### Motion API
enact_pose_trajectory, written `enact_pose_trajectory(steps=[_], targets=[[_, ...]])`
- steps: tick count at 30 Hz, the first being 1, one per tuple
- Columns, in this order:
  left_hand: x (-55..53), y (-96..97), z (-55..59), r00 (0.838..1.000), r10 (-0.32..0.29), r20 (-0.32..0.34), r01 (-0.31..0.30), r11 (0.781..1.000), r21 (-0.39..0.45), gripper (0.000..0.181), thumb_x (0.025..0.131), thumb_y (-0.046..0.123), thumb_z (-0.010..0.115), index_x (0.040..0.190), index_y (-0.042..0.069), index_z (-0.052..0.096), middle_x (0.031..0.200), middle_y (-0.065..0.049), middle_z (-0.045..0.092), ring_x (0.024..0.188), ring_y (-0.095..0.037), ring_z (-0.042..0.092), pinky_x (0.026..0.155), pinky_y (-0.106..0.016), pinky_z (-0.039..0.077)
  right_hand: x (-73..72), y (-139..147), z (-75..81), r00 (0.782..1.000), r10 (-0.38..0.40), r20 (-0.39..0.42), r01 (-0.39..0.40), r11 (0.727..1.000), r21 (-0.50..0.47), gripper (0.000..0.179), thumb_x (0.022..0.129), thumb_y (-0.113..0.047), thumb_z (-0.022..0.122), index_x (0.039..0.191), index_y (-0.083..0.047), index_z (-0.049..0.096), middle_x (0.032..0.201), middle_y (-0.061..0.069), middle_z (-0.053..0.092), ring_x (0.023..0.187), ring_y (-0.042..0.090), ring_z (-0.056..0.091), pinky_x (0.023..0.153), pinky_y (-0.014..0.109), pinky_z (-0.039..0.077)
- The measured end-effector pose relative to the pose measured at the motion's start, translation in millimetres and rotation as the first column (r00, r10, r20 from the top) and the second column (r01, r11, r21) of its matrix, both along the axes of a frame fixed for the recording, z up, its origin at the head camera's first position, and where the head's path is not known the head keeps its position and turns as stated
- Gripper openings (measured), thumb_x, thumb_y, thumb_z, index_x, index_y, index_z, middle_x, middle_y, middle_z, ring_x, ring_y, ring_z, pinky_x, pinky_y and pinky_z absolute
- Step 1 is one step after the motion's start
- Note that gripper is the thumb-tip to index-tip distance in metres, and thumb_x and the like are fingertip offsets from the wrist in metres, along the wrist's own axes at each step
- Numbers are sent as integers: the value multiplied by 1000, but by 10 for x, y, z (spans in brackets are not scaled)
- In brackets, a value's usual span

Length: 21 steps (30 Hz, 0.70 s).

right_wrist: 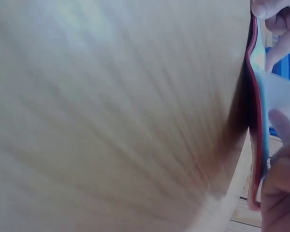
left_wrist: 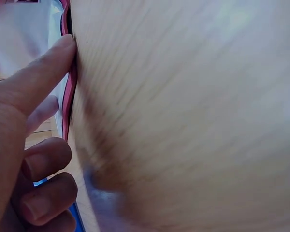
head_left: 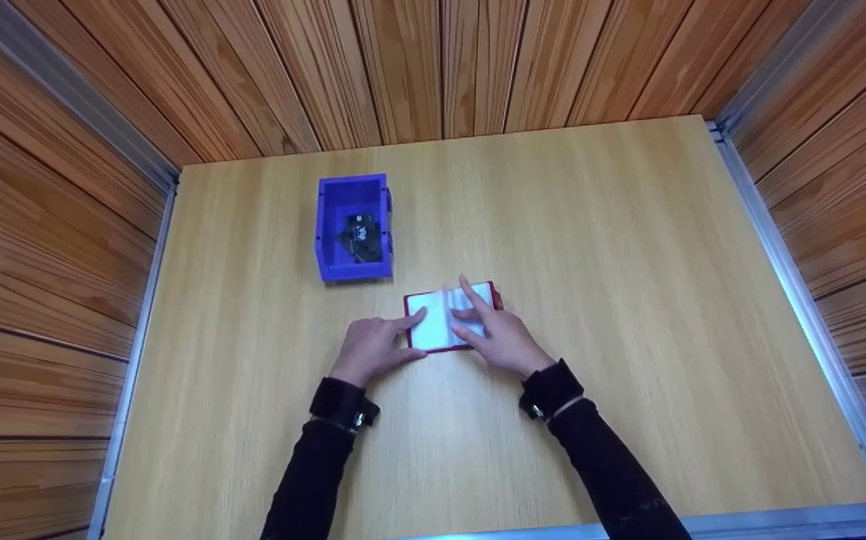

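A small red-covered card album (head_left: 429, 330) with clear plastic sleeves lies spread on the table. My left hand (head_left: 374, 346) holds its left half, thumb at the near edge and a finger on the white page; the other fingers are curled in the left wrist view. Over the right half is my right hand (head_left: 504, 337), its fingers spread and touching the sleeves. Near the middle a translucent sleeve (right_wrist: 282, 94) stands raised beside the right fingertips. Part of the right half is hidden under that hand.
Beyond the album to the left stands a blue-purple bin (head_left: 332, 262). Several black cards (head_left: 362, 234) with pale print lie in it. Wood-plank walls and metal rails (head_left: 786, 277) border the wooden table (head_left: 628, 300).
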<state>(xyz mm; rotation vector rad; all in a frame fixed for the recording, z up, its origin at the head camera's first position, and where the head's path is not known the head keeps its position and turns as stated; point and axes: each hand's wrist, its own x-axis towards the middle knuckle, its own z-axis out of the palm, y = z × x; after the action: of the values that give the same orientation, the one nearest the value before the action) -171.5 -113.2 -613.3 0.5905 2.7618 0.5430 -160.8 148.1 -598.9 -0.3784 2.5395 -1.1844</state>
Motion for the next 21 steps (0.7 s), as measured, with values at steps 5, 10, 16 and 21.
enact_pose_trajectory(steps=[5, 10, 16, 21], targets=[[6, -5, -35, 999, 5, -46, -4, 1000, 3, 68, 82, 56, 82, 140, 23, 67, 63, 8, 40, 60, -13, 37, 62, -32, 35, 24, -33, -24, 993, 116, -12, -115, 992, 42, 58, 109, -43, 49, 162, -28, 33, 151, -3, 57, 139, 26, 54, 115, 48, 41], [13, -9, -48, 997, 47, -62, -45, 999, 30, 84, 78, 57, 86, 149, 21, 58, 62, 7, 39, 59, -13, 37, 61, -31, 33, 41, -51, -42, 987, 155, -36, -149, 981, 123, 58, 105, -38, 61, 159, -31, 41, 155, 0, 52, 139, 24, 54, 113, 46, 44], [24, -21, -46, 993, 65, -97, -61, 997, 50, 105, 75, 56, 88, 162, 33, 35, 59, 9, 38, 54, -12, 35, 59, -31, 32, 59, -55, -30, 988, 152, -2, -150, 980, 133, 57, 103, -31, 65, 156, -29, 47, 154, 6, 54, 138, 24, 55, 112, 46, 45], [35, -16, -47, 992, 57, -109, -51, 997, 55, 110, 75, 56, 88, 165, 38, 25, 59, 10, 36, 54, -11, 32, 58, -30, 30, 75, -58, -23, 988, 154, 17, -155, 978, 140, 57, 103, -27, 65, 156, -29, 47, 154, 6, 54, 140, 24, 53, 114, 46, 43]])
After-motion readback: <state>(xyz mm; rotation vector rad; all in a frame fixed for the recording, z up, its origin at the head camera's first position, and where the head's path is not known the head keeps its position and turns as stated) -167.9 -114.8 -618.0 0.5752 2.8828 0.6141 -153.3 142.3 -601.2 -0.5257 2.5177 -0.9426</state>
